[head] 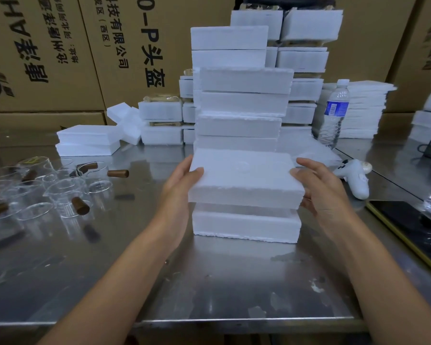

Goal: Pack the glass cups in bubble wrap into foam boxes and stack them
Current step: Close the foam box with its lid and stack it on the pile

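- Steel table (222, 282), scuffed and reflective, backed by printed cardboard cartons (47, 58) along the far wall.
- Centre, near: lower foam box (244, 226) sits flat on the table. Upper foam piece (244, 178) is held just above it, roughly square to it, with a thin gap showing between the two.
- Left grip (179, 192) pinches the piece's left edge, thumb on top and fingers under or behind.
- Right grip (326, 195) clamps the right edge, thumb on the near corner. Holding by opposite ends likely keeps the light foam level for seating.
- Judgement: this is a closing or stacking step. I cannot tell whether a wrapped cup lies inside, and no bubble wrap is clearly visible.
- Directly behind, far: tall foam stack (241, 105), its layers slightly offset. It is probably the destination, kept close for a short reach.
- Left: bare glass cups (60, 192) with brown handles, clustered near the left edge and well apart from the foam, so not yet packed.
- Right, far: water bottle (334, 113) beside flat foam sheets (363, 108).
- Right, nearer: white controller (356, 180) lying near the right grip, not touching it.
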